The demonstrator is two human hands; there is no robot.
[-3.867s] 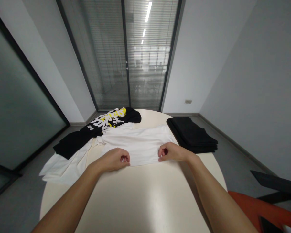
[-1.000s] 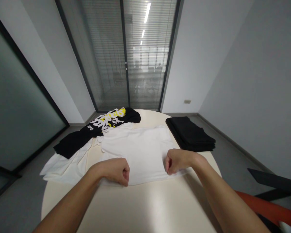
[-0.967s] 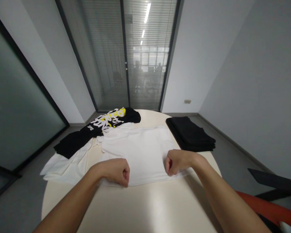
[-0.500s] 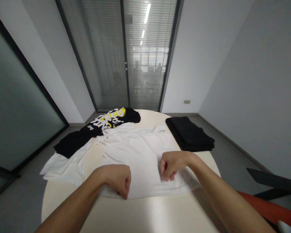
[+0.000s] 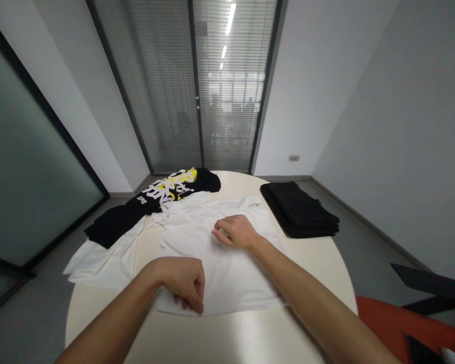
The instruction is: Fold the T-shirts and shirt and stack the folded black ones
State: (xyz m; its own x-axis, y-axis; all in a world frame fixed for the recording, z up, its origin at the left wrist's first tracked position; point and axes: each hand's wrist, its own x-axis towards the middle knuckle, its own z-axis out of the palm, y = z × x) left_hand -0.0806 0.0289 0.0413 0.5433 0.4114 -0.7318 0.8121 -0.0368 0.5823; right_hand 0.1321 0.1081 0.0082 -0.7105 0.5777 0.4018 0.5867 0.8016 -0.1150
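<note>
A white T-shirt [image 5: 235,288] lies spread over the round table in front of me. My left hand [image 5: 184,280] is closed at the shirt's near left part, by the hem, thumb and fingers pinched together on the cloth. The fingertips are partly hidden under the hand. Over the upper middle of the shirt is my right hand [image 5: 235,231], fingers loosely bent, thumb apart from them, with nothing held. Whether it touches the cloth I cannot tell.
A black garment with white and yellow print [image 5: 151,199] lies at the left, over white cloth [image 5: 102,263]. Folded black clothes [image 5: 299,210] are stacked at the right of the pale table [image 5: 227,336]. An orange chair [image 5: 387,323] stands at the lower right.
My right hand has left the shirt's near right part and moved left and away from me, its fingers loosening. The shirt's near right edge has shifted inward. My left hand has barely moved.
</note>
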